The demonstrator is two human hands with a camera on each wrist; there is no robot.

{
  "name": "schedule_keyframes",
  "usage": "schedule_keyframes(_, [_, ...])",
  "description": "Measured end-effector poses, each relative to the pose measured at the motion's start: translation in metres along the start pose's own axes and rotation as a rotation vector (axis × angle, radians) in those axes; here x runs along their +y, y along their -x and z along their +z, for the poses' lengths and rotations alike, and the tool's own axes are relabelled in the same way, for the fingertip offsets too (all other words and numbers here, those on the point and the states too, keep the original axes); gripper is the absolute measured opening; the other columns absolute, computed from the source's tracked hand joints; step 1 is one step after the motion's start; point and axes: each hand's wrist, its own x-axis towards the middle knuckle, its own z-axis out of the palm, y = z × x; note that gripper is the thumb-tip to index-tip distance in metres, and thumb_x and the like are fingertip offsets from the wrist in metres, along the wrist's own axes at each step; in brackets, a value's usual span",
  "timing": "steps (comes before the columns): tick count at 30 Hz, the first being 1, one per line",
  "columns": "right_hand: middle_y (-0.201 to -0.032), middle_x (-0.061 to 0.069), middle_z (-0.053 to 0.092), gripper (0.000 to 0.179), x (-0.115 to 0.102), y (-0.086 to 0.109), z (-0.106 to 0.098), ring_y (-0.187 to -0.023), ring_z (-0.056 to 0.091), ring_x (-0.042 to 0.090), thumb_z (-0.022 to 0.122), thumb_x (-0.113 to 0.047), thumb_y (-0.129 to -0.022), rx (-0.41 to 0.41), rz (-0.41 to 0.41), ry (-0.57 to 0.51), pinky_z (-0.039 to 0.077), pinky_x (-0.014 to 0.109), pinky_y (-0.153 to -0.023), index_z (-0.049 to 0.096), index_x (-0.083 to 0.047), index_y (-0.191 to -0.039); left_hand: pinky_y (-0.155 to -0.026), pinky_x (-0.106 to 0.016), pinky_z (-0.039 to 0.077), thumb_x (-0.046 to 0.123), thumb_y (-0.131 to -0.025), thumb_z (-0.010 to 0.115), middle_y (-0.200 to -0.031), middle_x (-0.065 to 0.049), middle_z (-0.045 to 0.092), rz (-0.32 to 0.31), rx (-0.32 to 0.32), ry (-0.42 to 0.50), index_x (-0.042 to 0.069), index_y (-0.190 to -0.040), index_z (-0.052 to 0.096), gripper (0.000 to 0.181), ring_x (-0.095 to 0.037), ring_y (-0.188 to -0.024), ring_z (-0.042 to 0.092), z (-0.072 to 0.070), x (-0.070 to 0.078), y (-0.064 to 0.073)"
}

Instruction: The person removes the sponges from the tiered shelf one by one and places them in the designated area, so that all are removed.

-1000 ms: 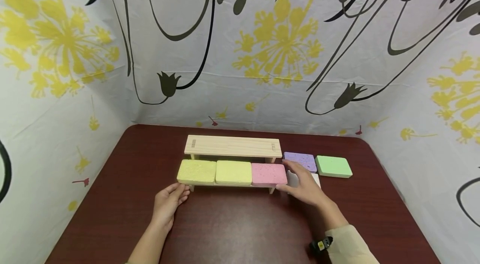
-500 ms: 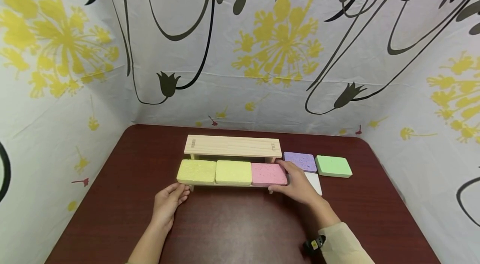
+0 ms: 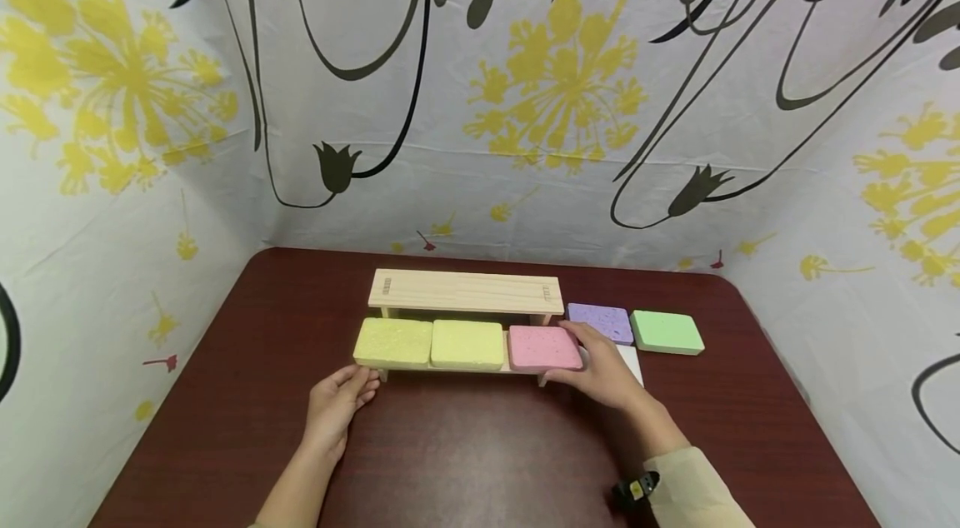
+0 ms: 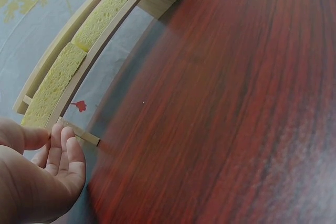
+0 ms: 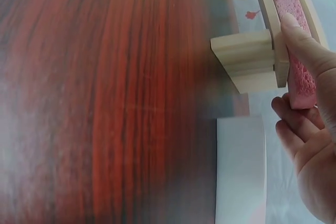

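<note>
A low wooden stand [image 3: 450, 370] on legs bears a row of three sponges: a yellow sponge [image 3: 393, 343] at its left end, a second yellow sponge [image 3: 467, 345] in the middle and a pink sponge [image 3: 544, 347] on the right. Between the middle and pink ones runs a narrow gap. My left hand [image 3: 339, 407] pinches the stand's left end, thumb by the yellow sponge's lower corner in the left wrist view. My right hand [image 3: 603, 370] grips the pink sponge, thumb along its near side; in the right wrist view the sponge [image 5: 294, 45] sticks out past the stand's end.
Behind stands a second wooden stand [image 3: 465, 292] with a bare top. To the right lie a purple sponge [image 3: 602, 323], a green sponge [image 3: 667, 332] and a white block [image 3: 632, 361], partly behind my right hand. Patterned cloth [image 3: 450, 211] hangs around the dark table [image 3: 450, 461].
My right hand first moved left, then slightly back right with the pink sponge, parting it from the middle yellow one. My left hand has stayed at the stand's end.
</note>
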Motion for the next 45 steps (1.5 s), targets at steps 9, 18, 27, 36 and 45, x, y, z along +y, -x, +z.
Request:
schedule_keyframes(9, [-0.134, 0.019, 0.061, 0.086, 0.007, 0.007, -0.01, -0.123, 0.058, 0.036, 0.093, -0.035, -0.073, 0.005, 0.002, -0.014, 0.052, 0.054, -0.099, 0.054, 0.001, -0.14, -0.079, -0.021, 0.059, 0.006, -0.104, 0.056, -0.101, -0.01, 0.073, 0.001, -0.003, 0.001, -0.017, -0.132, 0.052, 0.036, -0.009, -0.086, 0.069, 0.0, 0.002, 0.001])
schedule_keyframes(18, [-0.132, 0.018, 0.062, 0.085, 0.017, 0.016, -0.018, -0.12, 0.06, 0.036, 0.094, -0.031, -0.073, 0.021, 0.01, -0.003, 0.054, 0.053, -0.096, 0.054, 0.004, -0.139, -0.079, -0.021, 0.059, 0.007, -0.104, 0.057, -0.102, -0.01, 0.073, -0.003, -0.003, -0.001, -0.016, -0.132, 0.052, 0.036, -0.008, -0.086, 0.069, -0.001, 0.002, 0.002])
schedule_keyframes(27, [-0.13, 0.021, 0.062, 0.086, 0.026, 0.026, -0.026, -0.119, 0.061, 0.037, 0.095, -0.032, -0.071, 0.044, 0.021, 0.001, 0.054, 0.054, -0.095, 0.055, 0.006, -0.137, -0.08, -0.02, 0.058, 0.008, -0.105, 0.056, -0.105, -0.011, 0.073, -0.007, -0.008, -0.004, -0.016, -0.134, 0.051, 0.038, -0.01, -0.089, 0.069, -0.002, 0.002, 0.003])
schedule_keyframes(36, [-0.129, 0.022, 0.062, 0.086, 0.028, 0.035, -0.035, -0.117, 0.061, 0.038, 0.095, -0.03, -0.071, 0.053, 0.065, 0.014, 0.054, 0.057, -0.093, 0.054, 0.006, -0.138, -0.081, -0.021, 0.059, 0.009, -0.105, 0.056, -0.105, -0.011, 0.073, -0.007, -0.009, -0.005, -0.016, -0.134, 0.051, 0.038, -0.009, -0.088, 0.069, -0.001, 0.001, 0.003])
schedule_keyframes(45, [-0.127, 0.02, 0.063, 0.081, 0.039, 0.046, -0.045, -0.111, 0.062, 0.033, 0.093, -0.03, -0.073, 0.087, 0.065, 0.082, 0.052, 0.03, -0.092, 0.056, 0.003, -0.137, -0.08, -0.021, 0.059, 0.008, -0.105, 0.056, -0.105, -0.012, 0.073, -0.008, -0.01, -0.013, -0.016, -0.134, 0.051, 0.038, -0.01, -0.089, 0.069, -0.001, 0.002, 0.002])
